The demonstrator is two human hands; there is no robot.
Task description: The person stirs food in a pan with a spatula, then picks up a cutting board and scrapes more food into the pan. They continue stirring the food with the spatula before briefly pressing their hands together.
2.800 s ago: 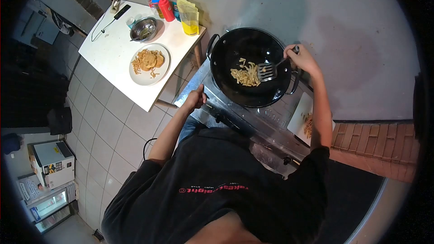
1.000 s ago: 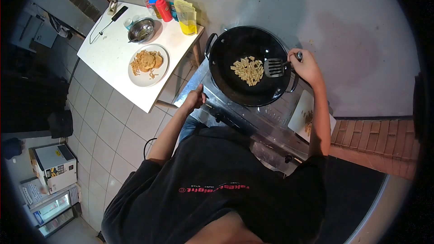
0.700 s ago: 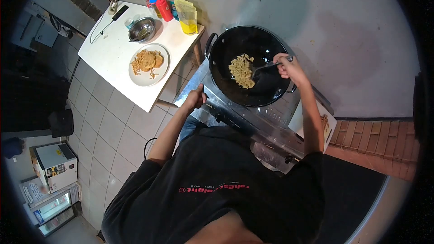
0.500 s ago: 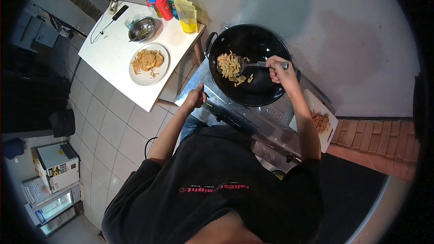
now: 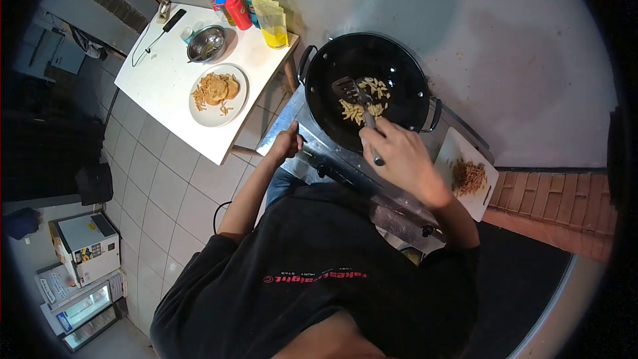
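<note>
My right hand (image 5: 399, 159) is closed around the handle of a slotted spatula (image 5: 347, 90), over the near side of a black wok (image 5: 405, 96). The spatula's dark head is inside the wok, beside small pale food pieces (image 5: 353, 113) scattered on the bottom. The wok sits on a metal stove (image 5: 335, 153). Left of it, near the stove's front edge, my left hand (image 5: 287, 143) is closed with fingers curled; a small dark bit shows at the fingers, and I cannot make out what it is.
On the white table (image 5: 159, 86) at left are a plate of fried food (image 5: 206, 118), a metal bowl (image 5: 216, 32), a red bottle (image 5: 238, 14) and a yellow pouch (image 5: 271, 23). Right of the stove lies a white cutting board (image 5: 448, 153) with brown shredded pieces (image 5: 468, 176).
My right hand and the spatula have swung from the wok's right side toward its near side. The food, bunched at the left before, is now spread nearer the middle. My left hand stays put.
</note>
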